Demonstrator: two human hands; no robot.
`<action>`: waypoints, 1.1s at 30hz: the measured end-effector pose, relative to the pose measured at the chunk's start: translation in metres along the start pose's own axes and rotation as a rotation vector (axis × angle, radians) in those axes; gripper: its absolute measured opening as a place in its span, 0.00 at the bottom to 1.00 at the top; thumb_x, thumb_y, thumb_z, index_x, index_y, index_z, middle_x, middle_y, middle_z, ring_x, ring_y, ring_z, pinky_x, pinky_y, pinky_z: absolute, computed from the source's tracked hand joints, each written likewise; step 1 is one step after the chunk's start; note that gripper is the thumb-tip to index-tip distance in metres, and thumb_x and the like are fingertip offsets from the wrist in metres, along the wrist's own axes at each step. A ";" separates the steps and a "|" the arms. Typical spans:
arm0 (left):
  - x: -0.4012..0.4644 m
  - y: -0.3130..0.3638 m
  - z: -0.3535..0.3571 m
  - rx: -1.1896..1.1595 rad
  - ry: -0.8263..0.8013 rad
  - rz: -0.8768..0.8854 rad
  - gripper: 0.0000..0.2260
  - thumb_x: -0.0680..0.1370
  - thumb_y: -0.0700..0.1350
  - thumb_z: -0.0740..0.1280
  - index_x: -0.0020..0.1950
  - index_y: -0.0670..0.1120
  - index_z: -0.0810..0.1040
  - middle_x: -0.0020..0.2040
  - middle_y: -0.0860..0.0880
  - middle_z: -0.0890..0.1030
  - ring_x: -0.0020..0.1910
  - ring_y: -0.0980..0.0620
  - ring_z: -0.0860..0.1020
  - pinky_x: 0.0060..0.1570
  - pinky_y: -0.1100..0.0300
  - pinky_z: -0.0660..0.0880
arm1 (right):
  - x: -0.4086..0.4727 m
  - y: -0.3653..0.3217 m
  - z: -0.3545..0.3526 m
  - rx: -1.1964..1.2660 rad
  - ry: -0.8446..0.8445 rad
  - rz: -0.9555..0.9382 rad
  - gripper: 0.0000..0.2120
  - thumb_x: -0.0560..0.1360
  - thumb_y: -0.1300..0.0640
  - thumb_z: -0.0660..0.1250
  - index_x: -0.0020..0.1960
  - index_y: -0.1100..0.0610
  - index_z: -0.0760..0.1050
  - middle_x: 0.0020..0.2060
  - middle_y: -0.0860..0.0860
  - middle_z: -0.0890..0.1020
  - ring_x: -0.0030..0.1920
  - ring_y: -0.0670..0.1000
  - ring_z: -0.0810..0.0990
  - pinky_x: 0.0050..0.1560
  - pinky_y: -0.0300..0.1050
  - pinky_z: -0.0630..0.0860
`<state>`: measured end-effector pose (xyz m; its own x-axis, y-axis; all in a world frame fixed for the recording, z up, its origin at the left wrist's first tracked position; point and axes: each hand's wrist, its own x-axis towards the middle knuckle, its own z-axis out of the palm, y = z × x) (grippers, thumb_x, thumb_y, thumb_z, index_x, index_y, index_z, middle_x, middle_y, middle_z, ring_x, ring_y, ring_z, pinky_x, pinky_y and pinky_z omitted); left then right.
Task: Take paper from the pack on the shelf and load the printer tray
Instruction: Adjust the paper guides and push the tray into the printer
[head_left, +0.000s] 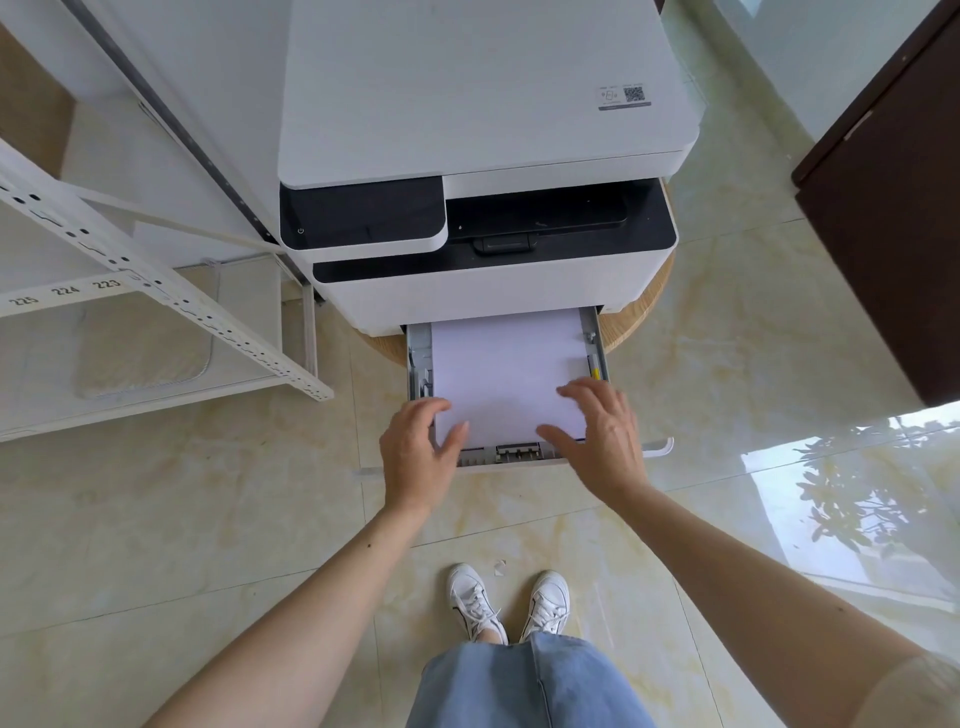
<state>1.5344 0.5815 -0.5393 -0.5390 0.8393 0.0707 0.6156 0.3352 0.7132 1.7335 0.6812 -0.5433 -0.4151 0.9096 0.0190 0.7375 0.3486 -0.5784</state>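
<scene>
A white and black printer (483, 135) stands on a round wooden stand. Its paper tray (597, 343) is pulled out toward me, and a stack of white paper (506, 369) lies flat inside it. My left hand (415, 452) rests at the near left corner of the stack, fingers spread, thumb on the paper. My right hand (602, 431) lies flat on the near right corner, fingers apart. Neither hand grips anything. The paper pack is not in view.
A white metal shelf (156, 291) with numbered labels stands to the left, a padded mat on its lower level. A dark brown cabinet (883, 234) is at the right. Glossy tiled floor (208, 519) surrounds my white shoes (509, 603); a small paper scrap (500, 566) lies between them.
</scene>
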 end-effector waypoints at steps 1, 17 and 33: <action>0.004 -0.002 0.000 0.006 0.033 -0.042 0.14 0.73 0.43 0.73 0.56 0.41 0.80 0.55 0.44 0.81 0.56 0.44 0.77 0.56 0.54 0.72 | 0.004 0.002 -0.001 -0.019 0.030 0.040 0.26 0.71 0.44 0.71 0.63 0.56 0.73 0.62 0.53 0.75 0.60 0.56 0.72 0.59 0.53 0.69; 0.031 -0.023 0.017 -0.026 0.056 -0.340 0.08 0.76 0.44 0.69 0.48 0.39 0.80 0.41 0.44 0.81 0.38 0.45 0.78 0.40 0.59 0.71 | 0.034 0.037 0.008 0.190 0.086 0.437 0.05 0.72 0.57 0.70 0.43 0.60 0.80 0.39 0.54 0.80 0.40 0.55 0.76 0.40 0.46 0.71; 0.033 -0.038 0.019 -0.271 0.044 -0.403 0.13 0.76 0.38 0.69 0.60 0.37 0.80 0.56 0.53 0.80 0.52 0.58 0.78 0.53 0.71 0.70 | 0.036 0.037 0.010 0.226 0.084 0.414 0.09 0.71 0.60 0.66 0.35 0.64 0.73 0.30 0.50 0.71 0.34 0.54 0.67 0.32 0.47 0.61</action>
<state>1.5042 0.6042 -0.5776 -0.7311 0.6448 -0.2230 0.1840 0.5010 0.8456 1.7406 0.7241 -0.5726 -0.0596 0.9801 -0.1895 0.6935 -0.0959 -0.7141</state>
